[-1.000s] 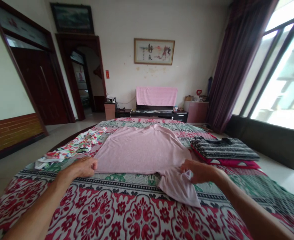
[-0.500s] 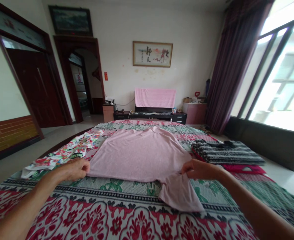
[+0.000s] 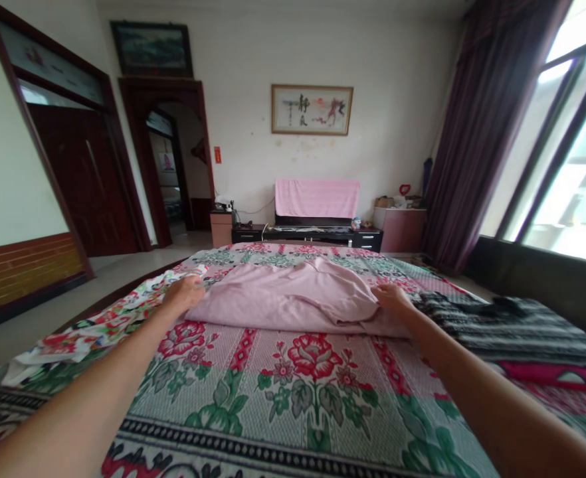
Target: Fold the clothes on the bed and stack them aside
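Note:
A light pink shirt (image 3: 273,299) lies across the patterned bedspread (image 3: 317,385), its near part folded over toward the far side. My left hand (image 3: 186,293) is closed on the shirt's left edge. At the right edge, my right hand (image 3: 391,299) pinches the fabric, with my arm stretched forward over the bed. Some pink cloth shows under my right wrist. The fingertips of both hands are partly hidden in the fabric.
To the left lies a crumpled, brightly printed garment (image 3: 108,312). On the right, a black-and-grey striped garment (image 3: 517,325) rests on a red folded cloth (image 3: 557,373). Beyond the bed stands a low black cabinet (image 3: 323,236) with a pink towel (image 3: 317,197) above it.
Both hands have moved forward, away from me, carrying the shirt's near edge up and over. The shirt now covers a shorter strip, and more bedspread shows in front.

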Tool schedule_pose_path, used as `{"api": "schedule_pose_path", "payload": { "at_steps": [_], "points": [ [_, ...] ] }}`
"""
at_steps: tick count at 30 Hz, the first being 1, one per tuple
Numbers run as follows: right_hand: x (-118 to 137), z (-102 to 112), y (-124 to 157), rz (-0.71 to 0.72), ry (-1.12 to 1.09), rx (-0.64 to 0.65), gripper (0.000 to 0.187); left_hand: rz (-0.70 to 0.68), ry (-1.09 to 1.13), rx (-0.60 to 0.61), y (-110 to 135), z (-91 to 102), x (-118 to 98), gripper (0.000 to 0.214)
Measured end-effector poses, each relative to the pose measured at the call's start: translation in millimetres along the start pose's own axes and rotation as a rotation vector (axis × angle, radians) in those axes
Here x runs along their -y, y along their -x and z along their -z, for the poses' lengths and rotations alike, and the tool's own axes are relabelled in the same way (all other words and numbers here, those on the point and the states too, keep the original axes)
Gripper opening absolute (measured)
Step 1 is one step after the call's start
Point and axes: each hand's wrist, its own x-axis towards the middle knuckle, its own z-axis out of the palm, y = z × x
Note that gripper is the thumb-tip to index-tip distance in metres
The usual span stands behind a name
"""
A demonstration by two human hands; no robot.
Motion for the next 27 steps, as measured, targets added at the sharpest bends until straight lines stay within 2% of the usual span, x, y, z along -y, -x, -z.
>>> {"api": "schedule_pose_path", "payload": {
  "at_steps": [3, 5, 8, 15, 20, 24, 27],
  "points": [
    [-9, -12, 10, -0.030, 0.172, -0.072, 0.032, 0.109, -0.095, -0.038, 14, -25.3, 7, 0.031],
    [-13, -13, 19, -0.014, 0.271, -0.033, 0.033, 0.164, -0.135, -0.018, 23, -37.7, 12, 0.036],
    [-17, -10, 32, -0.014, 0.364, 0.059, 0.039, 0.223, -0.156, -0.052, 32, -48.5, 14, 0.045],
    [-31, -4, 47, -0.031, 0.439, 0.105, 0.044, 0.241, -0.176, -0.168, 34, -58.9, 12, 0.041],
    [-29, -2, 43, -0.065, 0.420, 0.203, 0.044, 0.160, -0.105, -0.207, 34, -64.1, 16, 0.038],
    [-23, -7, 48, -0.034, 0.466, 0.144, 0.043, 0.141, -0.041, -0.243, 33, -64.9, 18, 0.041],
    [-19, -10, 54, -0.010, 0.493, 0.086, 0.036, 0.126, 0.004, -0.280, 32, -64.6, 19, 0.040]
  ]
}}
